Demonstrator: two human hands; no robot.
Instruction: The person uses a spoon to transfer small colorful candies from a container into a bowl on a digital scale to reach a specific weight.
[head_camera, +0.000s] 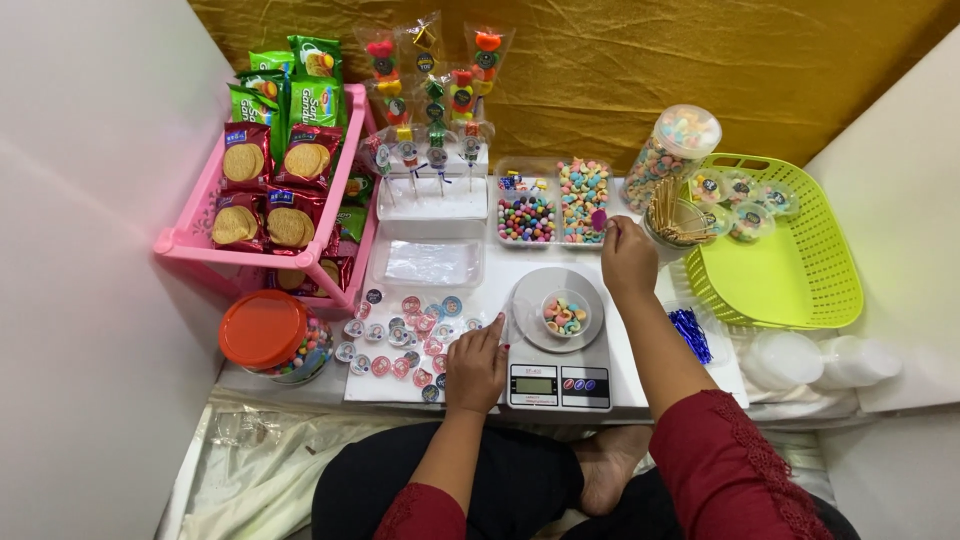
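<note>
Two hands out: left hand (476, 368) flat, fingers released; right hand (627, 258) fingers pinching purple candy (599, 219).

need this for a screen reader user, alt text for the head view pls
Right hand holds a small purple candy over a compartment tray of sweets; left hand rests on round stickers beside a kitchen scale bearing a small cup of candies.

Left of the left hand (476, 368), far back, red biscuit packets (268, 185) and green snack packets (290, 85) fill a pink rack (190, 240). Round stickers (400, 335) lie beside its fingers. The scale's grey display (533, 385) sits between both hands.
</note>
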